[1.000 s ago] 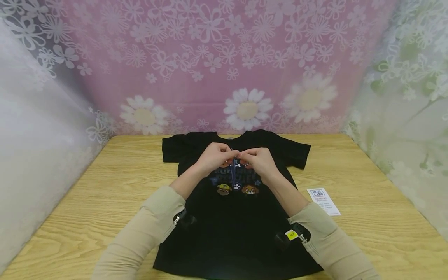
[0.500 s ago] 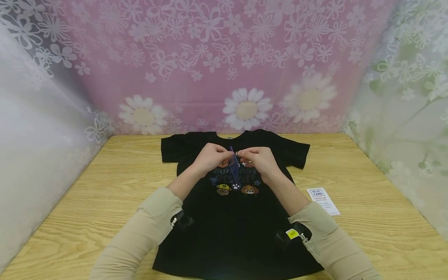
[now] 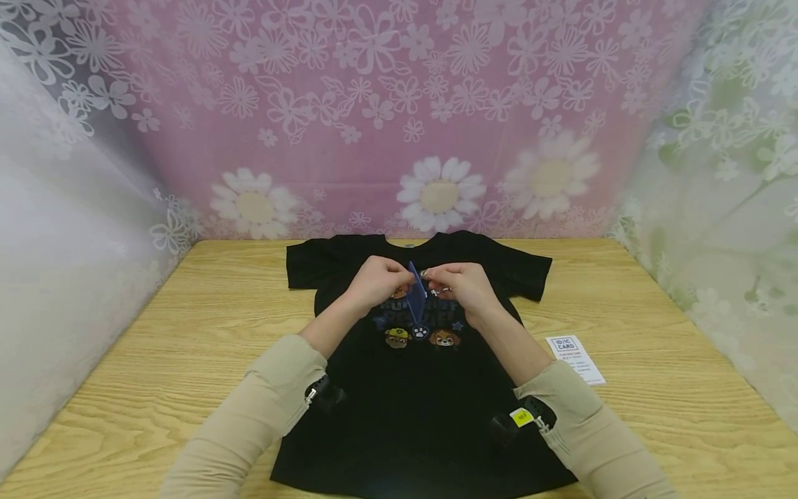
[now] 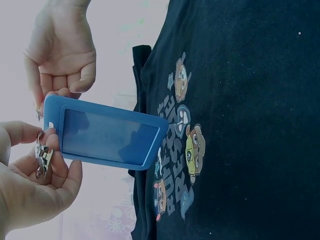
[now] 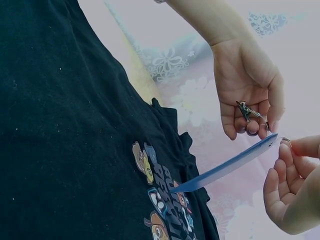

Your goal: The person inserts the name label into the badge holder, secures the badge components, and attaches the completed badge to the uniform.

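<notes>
Both hands pinch the blue card holder (image 4: 107, 137) by its top corner above the black T-shirt (image 3: 424, 388), left hand (image 3: 377, 281) also gripping a metal clip (image 4: 42, 157), right hand (image 3: 461, 284) opposite; steady fingertips should keep the slot aligned

The person wears a long-sleeved top of soft beige knit fabric; both sleeves are pushed back from the wrists, leaving the forearms bare. The left hand (image 3: 376, 283) and right hand (image 3: 464, 287) are bare, without gloves. A small black camera unit on a dark strap with a silvery buckle sits at each sleeve's cuff, and the unit on the right arm carries a small yellow sticker with dark print too small to read.
</notes>
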A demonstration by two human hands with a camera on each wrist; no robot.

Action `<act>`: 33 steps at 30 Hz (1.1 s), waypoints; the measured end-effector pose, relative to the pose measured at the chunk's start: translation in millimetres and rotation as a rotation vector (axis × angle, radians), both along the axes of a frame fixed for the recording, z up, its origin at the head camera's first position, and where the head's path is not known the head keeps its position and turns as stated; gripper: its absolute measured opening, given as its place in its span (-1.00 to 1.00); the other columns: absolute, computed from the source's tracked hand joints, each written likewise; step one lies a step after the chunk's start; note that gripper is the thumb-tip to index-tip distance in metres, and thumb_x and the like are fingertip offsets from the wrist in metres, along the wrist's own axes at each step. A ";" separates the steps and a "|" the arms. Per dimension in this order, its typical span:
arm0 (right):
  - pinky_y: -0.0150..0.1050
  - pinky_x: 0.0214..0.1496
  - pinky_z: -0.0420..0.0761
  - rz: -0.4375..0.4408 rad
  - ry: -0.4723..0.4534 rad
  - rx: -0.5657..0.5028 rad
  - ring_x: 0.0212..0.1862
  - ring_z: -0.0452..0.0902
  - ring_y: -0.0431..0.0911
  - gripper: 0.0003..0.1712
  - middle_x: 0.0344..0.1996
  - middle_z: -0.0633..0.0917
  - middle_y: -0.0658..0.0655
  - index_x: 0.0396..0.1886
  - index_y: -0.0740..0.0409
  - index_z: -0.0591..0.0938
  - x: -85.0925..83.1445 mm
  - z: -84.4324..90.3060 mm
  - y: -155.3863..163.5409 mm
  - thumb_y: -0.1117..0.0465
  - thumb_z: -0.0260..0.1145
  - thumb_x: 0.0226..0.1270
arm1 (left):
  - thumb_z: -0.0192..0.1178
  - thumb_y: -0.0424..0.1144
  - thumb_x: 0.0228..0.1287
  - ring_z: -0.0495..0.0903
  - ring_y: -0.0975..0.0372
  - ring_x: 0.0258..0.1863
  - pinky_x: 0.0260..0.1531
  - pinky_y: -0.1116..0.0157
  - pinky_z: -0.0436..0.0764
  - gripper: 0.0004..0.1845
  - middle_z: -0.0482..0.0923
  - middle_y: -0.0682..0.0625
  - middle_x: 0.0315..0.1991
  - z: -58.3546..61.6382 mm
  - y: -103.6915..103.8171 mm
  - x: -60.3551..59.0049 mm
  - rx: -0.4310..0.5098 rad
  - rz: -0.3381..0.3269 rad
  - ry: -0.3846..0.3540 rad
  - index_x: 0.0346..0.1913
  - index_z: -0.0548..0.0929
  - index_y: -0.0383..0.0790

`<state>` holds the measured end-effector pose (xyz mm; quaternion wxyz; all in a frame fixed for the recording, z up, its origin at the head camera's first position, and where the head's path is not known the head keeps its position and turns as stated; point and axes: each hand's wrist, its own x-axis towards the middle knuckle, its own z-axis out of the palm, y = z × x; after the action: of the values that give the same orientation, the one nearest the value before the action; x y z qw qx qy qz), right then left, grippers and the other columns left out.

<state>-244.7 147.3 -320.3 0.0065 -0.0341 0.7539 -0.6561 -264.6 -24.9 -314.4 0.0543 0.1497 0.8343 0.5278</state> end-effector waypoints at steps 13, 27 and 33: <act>-0.25 -0.29 0.55 0.006 -0.060 -0.015 -0.43 0.51 -0.17 -0.68 -0.62 0.58 -0.04 -0.13 0.46 0.60 0.7 2.0 0.8 0.24 0.18 0.30 | 0.13 -0.36 0.18 0.56 0.16 -0.40 -0.33 0.28 0.61 -0.81 0.58 -0.09 -0.44 -1.9 3.6 2.7 0.036 0.074 -0.058 -0.36 0.70 -0.42; -0.34 -0.32 0.53 0.033 -0.057 0.031 -0.36 0.53 -0.13 -0.64 -0.57 0.59 -0.05 -0.07 0.47 0.58 -0.4 -0.1 1.6 0.23 0.14 0.34 | 0.13 -0.36 0.15 0.58 0.09 -0.38 -0.31 0.26 0.60 -0.81 0.59 -0.12 -0.44 -4.1 3.7 2.5 0.050 0.095 -0.065 -0.38 0.71 -0.42; -0.28 -0.26 0.52 0.050 -0.065 -0.002 -0.39 0.51 -0.20 -0.65 -0.57 0.59 -0.06 -0.06 0.52 0.55 -1.0 -0.8 0.4 0.26 0.13 0.35 | 0.11 -0.38 0.14 0.53 0.21 -0.48 -0.33 0.28 0.60 -0.78 0.54 -0.05 -0.53 -0.9 3.6 4.0 0.078 0.085 -0.085 -0.36 0.68 -0.52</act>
<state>-245.7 147.7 -321.2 0.0473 -0.0316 0.7514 -0.6574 -260.6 -21.3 -315.4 0.0615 0.0937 0.8156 0.5676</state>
